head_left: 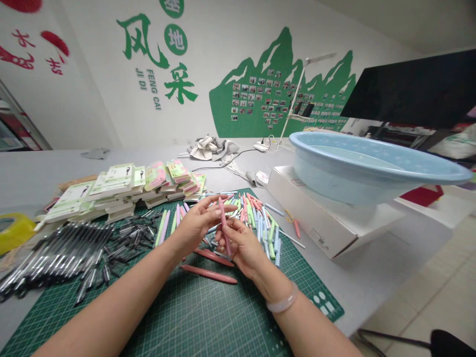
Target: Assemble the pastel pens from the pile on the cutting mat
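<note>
A pink pen (223, 220) stands nearly upright between my two hands, above the green cutting mat (201, 322). My left hand (197, 220) has its thumb and fingers closed round the pen's upper part. Lower down, my right hand (245, 248), with a pale bangle at its wrist, pinches the same pen. Beneath them lie two coral-pink pens (208, 274) on the mat. Just beyond my right hand is a loose heap of pastel pen parts (266, 225) in pink, green and blue. Several green and lilac pens (162, 228) lie left of my left hand.
Clear pens with black caps (63, 255) and loose black caps (130, 240) cover the mat's left side. Stacked sticky-note packs (115, 183) stand behind them. At right a blue basin (357, 173) rests on a white box (320, 223). Yellow tape (18, 230) sits far left.
</note>
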Action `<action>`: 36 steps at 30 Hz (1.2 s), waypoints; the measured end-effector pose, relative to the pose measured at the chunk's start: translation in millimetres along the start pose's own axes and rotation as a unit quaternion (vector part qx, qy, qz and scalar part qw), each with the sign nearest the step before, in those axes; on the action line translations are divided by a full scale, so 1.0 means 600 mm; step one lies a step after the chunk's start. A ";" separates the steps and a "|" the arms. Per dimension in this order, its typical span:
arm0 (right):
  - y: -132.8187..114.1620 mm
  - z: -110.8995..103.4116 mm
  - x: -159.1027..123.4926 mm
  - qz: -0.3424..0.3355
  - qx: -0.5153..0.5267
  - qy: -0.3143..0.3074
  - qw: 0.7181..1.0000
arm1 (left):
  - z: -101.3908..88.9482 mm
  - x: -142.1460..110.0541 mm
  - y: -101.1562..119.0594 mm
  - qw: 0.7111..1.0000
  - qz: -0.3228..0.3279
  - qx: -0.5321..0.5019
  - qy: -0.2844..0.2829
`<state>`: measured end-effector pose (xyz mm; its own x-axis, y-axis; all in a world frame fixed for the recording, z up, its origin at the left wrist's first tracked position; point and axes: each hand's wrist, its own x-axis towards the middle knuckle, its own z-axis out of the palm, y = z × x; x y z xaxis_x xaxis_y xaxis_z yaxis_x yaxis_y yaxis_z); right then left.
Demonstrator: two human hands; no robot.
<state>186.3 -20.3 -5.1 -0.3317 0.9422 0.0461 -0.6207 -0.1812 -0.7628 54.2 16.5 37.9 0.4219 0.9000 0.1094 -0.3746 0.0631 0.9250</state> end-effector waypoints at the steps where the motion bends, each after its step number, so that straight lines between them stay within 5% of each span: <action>1: 0.000 0.000 0.000 0.000 0.000 -0.001 1.000 | 0.001 0.000 0.000 1.000 0.005 0.000 -0.001; 6: -0.002 0.000 0.001 -0.003 0.003 -0.003 1.000 | -0.004 0.003 -0.007 0.998 0.017 0.029 0.061; 11: -0.002 -0.001 0.002 -0.004 -0.003 0.003 1.000 | -0.004 0.000 -0.006 1.000 -0.008 -0.015 0.002; 16: -0.001 0.003 0.001 -0.007 -0.004 -0.012 1.000 | -0.003 0.004 -0.011 0.997 0.021 0.045 0.056; 25: -0.004 0.009 -0.001 0.040 0.060 -0.062 0.995 | -0.015 0.001 -0.014 0.999 -0.038 -0.031 0.001; 36: 0.003 0.003 0.004 0.031 0.068 -0.049 0.996 | 0.000 -0.001 -0.023 0.999 -0.045 0.001 0.018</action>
<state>183.1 -19.1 -5.4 -0.4369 0.8968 0.0699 -0.6846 -0.2811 -0.6725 59.0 15.1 25.1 0.4238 0.9057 0.0136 -0.3355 0.1430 0.9311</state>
